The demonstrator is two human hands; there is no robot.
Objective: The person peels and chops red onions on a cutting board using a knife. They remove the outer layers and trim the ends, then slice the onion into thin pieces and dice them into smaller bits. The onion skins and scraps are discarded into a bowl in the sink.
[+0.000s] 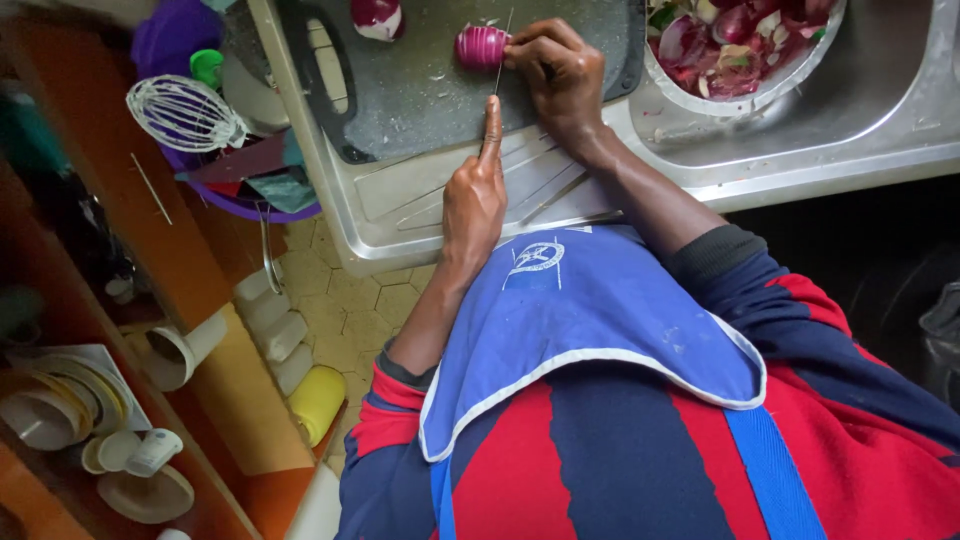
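Observation:
A peeled red onion half lies on a dark grey cutting board set on a steel sink drainboard. My right hand steadies the onion from the right with its fingertips. My left hand grips a knife, index finger stretched along its spine. The thin blade stands on edge against the onion's right side, next to my right fingertips. Another red onion piece sits at the board's far edge.
A metal bowl of red onion peels and scraps rests in the sink basin at the top right. To the left are a wire whisk in a purple basin, a wooden shelf with plates and cups, and a yellow cup above the tiled floor.

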